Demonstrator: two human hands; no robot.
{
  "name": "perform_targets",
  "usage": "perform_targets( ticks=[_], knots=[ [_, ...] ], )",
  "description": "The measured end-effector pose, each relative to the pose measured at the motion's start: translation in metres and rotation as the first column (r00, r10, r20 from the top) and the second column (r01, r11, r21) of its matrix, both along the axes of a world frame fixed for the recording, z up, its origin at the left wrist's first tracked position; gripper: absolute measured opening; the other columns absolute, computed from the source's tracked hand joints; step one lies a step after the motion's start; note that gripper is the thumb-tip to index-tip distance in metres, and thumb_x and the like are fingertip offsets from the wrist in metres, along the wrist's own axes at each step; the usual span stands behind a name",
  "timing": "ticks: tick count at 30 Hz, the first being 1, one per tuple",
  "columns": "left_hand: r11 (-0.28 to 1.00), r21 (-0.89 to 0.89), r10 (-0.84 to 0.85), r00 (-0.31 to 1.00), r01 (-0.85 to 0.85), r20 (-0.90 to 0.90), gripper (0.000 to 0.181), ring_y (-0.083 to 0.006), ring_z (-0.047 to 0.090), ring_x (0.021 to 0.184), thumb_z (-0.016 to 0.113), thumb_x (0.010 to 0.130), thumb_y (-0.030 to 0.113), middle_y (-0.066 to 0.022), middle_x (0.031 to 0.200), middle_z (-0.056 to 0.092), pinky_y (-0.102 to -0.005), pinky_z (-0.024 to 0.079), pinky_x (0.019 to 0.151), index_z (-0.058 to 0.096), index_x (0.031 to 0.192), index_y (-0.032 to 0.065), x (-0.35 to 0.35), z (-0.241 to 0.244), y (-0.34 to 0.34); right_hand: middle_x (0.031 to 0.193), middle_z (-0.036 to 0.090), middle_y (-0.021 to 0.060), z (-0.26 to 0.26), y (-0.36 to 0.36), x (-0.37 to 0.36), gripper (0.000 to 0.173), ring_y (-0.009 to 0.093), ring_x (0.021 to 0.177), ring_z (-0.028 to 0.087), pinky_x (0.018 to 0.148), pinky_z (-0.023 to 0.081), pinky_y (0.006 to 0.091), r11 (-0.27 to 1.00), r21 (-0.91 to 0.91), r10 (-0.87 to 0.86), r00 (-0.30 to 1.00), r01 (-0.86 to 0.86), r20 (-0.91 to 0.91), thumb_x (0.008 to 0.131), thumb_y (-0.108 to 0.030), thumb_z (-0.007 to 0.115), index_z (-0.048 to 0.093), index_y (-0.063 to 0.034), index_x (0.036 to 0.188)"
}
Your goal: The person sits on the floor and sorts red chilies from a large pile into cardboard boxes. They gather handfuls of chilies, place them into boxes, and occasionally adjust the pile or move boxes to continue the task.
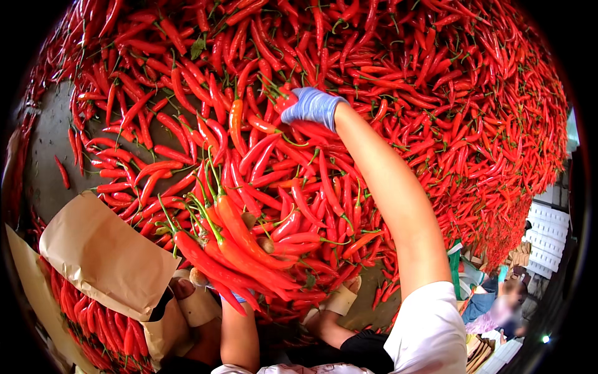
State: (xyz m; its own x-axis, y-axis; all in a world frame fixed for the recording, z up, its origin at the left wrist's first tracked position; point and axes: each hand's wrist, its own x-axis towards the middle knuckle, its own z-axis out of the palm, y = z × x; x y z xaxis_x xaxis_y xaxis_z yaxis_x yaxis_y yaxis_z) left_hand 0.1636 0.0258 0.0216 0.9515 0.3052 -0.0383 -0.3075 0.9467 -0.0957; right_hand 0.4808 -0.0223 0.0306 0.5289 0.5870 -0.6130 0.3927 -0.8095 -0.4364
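Note:
Red chili peppers (448, 154) lie in a huge heap before me. My right hand (312, 108), in a blue-and-white knit glove, reaches into the middle of the heap, its fingers closed around a few red chilies with green stems (282, 99). Low in the view is my left hand (236, 297), mostly hidden beneath a large bunch of long red chilies (229, 243) that it holds, stems pointing up and to the left. One pepper near the heap's centre is more orange (235, 119).
A brown paper sheet (112, 257) covers part of a container with lined-up chilies (105, 327) at lower left. Grey floor (46, 140) shows at left. At lower right are another person (500, 308), a green bag (454, 271) and white crates (547, 233).

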Motion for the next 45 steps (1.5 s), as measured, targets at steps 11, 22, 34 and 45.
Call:
perform_targets(
  ticks=[11,22,34,45],
  knots=[
    [0.999,-0.017,0.035,0.999,-0.036,-0.026,0.086,-0.0391,0.043,0.110,0.067,0.071,0.041,-0.0162,0.135,0.031,-0.0534,0.038,0.090,0.021,0.137,0.0119,-0.007,-0.001,0.005,0.068,0.059,0.0049,-0.015,-0.047,0.023,0.022,0.018,0.061,0.059,0.058,0.050,0.0304,0.685,0.299,-0.576,0.745,0.665,-0.338,0.071,-0.016,0.070,0.059,-0.0059,0.088],
    [0.999,-0.007,0.036,0.998,-0.037,-0.047,0.085,-0.0385,0.043,0.111,0.067,0.070,0.041,-0.0162,0.134,0.032,-0.0527,0.038,0.090,0.022,0.136,0.0112,-0.004,-0.005,0.004,0.122,0.047,0.0224,-0.028,-0.004,-0.007,0.080,0.031,0.113,0.047,0.094,0.038,0.0369,0.906,-0.186,-0.323,0.904,0.381,0.282,0.061,-0.042,0.071,0.044,0.0030,0.121],
    [0.999,-0.006,0.048,0.997,-0.048,-0.068,0.085,-0.0378,0.043,0.111,0.068,0.070,0.040,-0.0162,0.134,0.033,-0.0520,0.038,0.091,0.023,0.136,0.0105,-0.003,-0.007,0.005,0.096,0.061,0.0072,-0.060,-0.023,0.013,0.053,0.019,0.088,0.056,0.081,0.042,0.0300,0.749,0.143,-0.523,0.710,0.647,-0.472,0.062,-0.022,0.077,0.056,-0.0009,0.106],
    [0.999,0.013,0.051,0.995,-0.050,-0.081,0.085,-0.0372,0.044,0.111,0.068,0.069,0.040,-0.0162,0.133,0.034,-0.0513,0.038,0.091,0.024,0.135,0.0098,-0.002,-0.011,0.008,0.109,0.057,0.0177,-0.040,-0.017,0.017,0.057,0.025,0.099,0.056,0.087,0.042,0.0335,0.839,0.225,-0.425,0.855,0.495,-0.298,0.063,-0.024,0.074,0.054,0.0019,0.109]
  ],
)
